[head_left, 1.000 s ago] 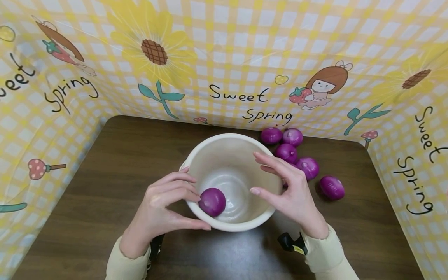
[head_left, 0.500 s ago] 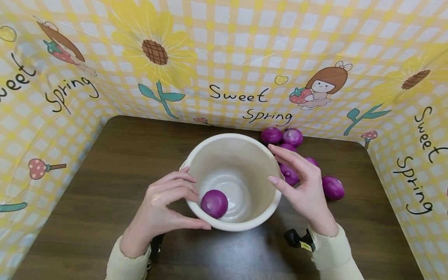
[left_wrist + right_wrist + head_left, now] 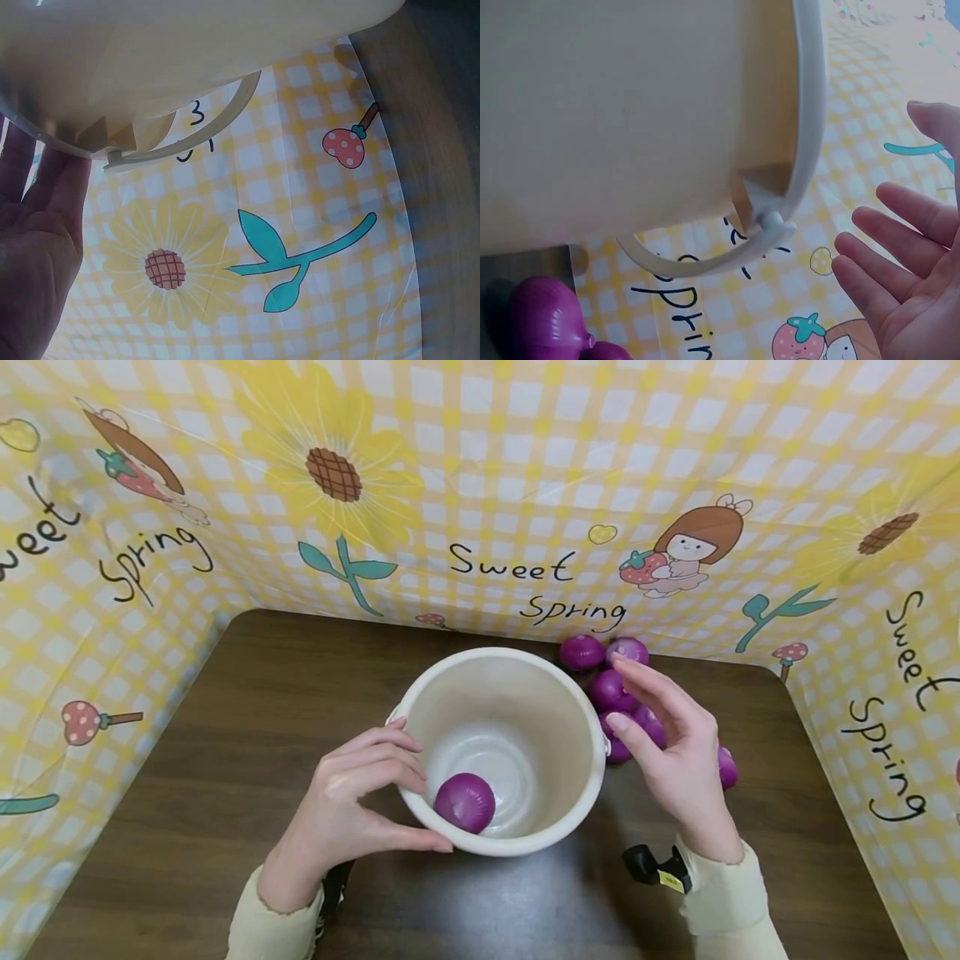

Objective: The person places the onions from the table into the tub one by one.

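Note:
A cream-coloured bucket [image 3: 551,831] stands in the middle of the table, mouth facing up. One purple onion [image 3: 465,803] lies inside on its near-left floor. At the bucket's left side my left hand [image 3: 363,797] grips the rim, fingers over the edge and thumb along the near outside; part of it shows as a palm and fingers [image 3: 56,187] in the left wrist view. My right hand [image 3: 678,747] is held to the right of the bucket, fingers spread and nothing in them. It overlaps a group of purple onions [image 3: 613,692] at the back right.
A thin bucket handle [image 3: 686,264] hangs at the far side of the bucket. One onion [image 3: 727,768] lies apart at the right, partly hidden by my right hand. A yellow checked cloth [image 3: 517,460] walls off the back and sides of the dark wooden table [image 3: 225,760].
My right hand has moved from over the bucket's mouth out to the right, toward the onions. The onion inside has shifted slightly to the right. My left hand stays on the rim.

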Motion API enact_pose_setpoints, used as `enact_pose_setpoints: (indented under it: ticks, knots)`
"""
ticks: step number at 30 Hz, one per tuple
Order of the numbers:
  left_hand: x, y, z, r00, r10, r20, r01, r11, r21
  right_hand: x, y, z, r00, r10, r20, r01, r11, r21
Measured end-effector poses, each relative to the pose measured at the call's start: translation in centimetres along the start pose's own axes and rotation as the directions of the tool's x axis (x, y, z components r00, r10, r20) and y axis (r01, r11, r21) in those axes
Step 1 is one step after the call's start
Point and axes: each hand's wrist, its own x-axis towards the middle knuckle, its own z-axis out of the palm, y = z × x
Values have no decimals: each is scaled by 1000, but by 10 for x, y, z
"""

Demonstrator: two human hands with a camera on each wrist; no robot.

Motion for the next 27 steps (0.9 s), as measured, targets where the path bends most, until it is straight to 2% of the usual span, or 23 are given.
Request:
enact_pose_setpoints:
  ticks: [5, 15, 19, 24, 27]
  knots:
    - [0, 0, 0, 1000, 2, 1, -2, 1000, 1, 4, -8, -2, 999, 22, -25, -22, 1000, 15]
    - [0, -1, 0, 1000, 4, -1, -4, 1000, -1, 5, 23, -17, 995, 69, -69, -70, 998, -8]
    - [0, -2, 1, 1000, 5, -3, -5, 1000, 4, 9, 30, -18, 991, 118, -61, -120, 992, -29]
    - [0, -1, 1, 1000, 13, -7, -13, 1000, 11, 15, 39, -20, 979, 199, -47, -202, 974, -103]
    - [1, -1, 1, 1000, 19, -10, -19, 1000, 10, 19, 46, -20, 972, 232, -35, -234, 967, -105]
